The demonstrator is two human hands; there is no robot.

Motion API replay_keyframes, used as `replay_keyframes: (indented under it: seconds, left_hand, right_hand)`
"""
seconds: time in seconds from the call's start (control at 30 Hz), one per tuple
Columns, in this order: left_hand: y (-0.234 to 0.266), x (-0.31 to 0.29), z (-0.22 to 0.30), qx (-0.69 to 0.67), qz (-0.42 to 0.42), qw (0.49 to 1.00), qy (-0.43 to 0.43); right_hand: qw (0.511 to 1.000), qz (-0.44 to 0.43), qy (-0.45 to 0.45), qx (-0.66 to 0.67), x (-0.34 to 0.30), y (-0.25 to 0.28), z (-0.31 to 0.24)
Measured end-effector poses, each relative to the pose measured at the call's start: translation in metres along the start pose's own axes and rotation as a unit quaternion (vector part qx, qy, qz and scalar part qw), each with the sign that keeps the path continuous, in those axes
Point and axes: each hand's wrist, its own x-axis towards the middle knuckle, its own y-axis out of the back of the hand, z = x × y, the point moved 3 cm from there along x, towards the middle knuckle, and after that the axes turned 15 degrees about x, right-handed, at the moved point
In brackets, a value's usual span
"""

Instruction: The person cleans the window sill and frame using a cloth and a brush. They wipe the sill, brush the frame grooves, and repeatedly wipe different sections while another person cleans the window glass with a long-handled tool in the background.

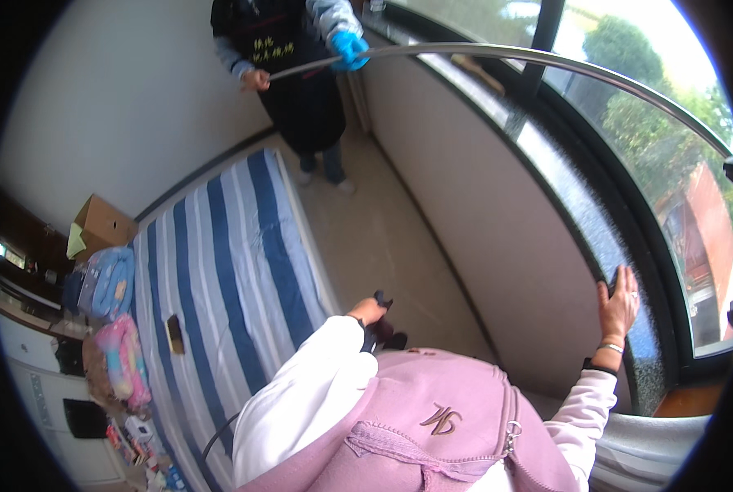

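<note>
My left hand is in front of my body, closed around a small black object; its kind cannot be made out. My right hand rests with fingers stretched out on the speckled stone windowsill, beside the dark window frame. A bracelet circles that wrist. Across the top runs a long metal pole, which another person in a dark apron grips with one blue-gloved hand and one bare hand. The pole's far right part passes in front of the window.
On the left stands a bed with blue and white striped bedding; a small dark flat item lies on it. Beyond are a cardboard box, folded blue bedding and a pink bundle. Floor lies between bed and window wall.
</note>
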Motion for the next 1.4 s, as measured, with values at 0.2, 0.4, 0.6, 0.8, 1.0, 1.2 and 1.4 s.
replay_keyframes:
  seconds: [0.2,0.4,0.6,0.8,1.0,1.2,1.4]
  left_hand:
    - [-0.019,-0.019,-0.009,-0.063,-0.046,0.995,0.056]
    - [-0.025,-0.018,-0.008,-0.059,-0.002,0.995,0.085]
    - [-0.009,-0.002,-0.008,-0.060,-0.002,0.982,0.179]
    - [0.005,0.000,-0.005,-0.033,-0.015,0.987,0.159]
    - [-0.001,-0.004,0.003,-0.006,-0.041,0.992,0.115]
    - [-0.003,-0.014,-0.001,0.012,-0.065,0.993,0.094]
    - [0.006,-0.024,-0.004,0.042,-0.095,0.991,0.084]
  right_hand:
    - [0.999,-0.007,0.022,-0.049,0.002,-0.008,0.018]
    - [0.996,0.007,0.041,-0.073,0.004,-0.011,0.032]
    - [0.994,0.033,0.066,-0.079,0.004,-0.008,0.032]
    - [0.993,0.026,0.037,-0.105,0.004,-0.007,0.032]
    - [0.993,0.042,0.060,-0.096,0.002,-0.009,0.033]
    - [0.994,0.038,0.056,-0.083,-0.001,-0.010,0.029]
    - [0.997,0.032,0.037,-0.057,-0.003,-0.010,0.021]
